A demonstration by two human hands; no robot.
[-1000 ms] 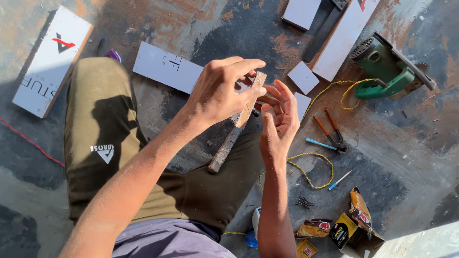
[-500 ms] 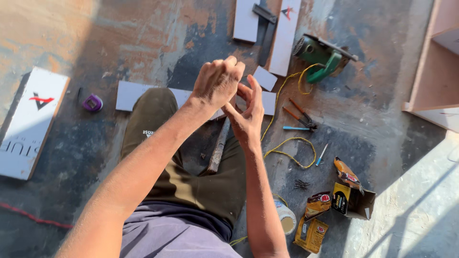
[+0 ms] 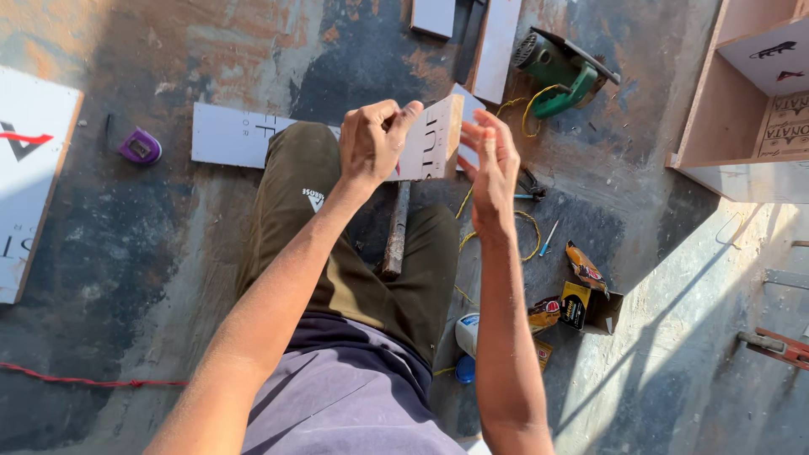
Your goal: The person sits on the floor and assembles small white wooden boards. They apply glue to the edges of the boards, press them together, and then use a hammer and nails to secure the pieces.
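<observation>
The small white board piece was raised above the lap, its bare edge facing the right hand. Left hand gripped its left end. Right fingers were extended, released, just beside that edge. Floor ahead was cluttered by a green power saw.

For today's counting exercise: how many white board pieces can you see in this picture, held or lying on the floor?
5: a small piece in the left hand; a strip behind the knee; a large panel far left; two pieces at top. Others may be hidden.
</observation>
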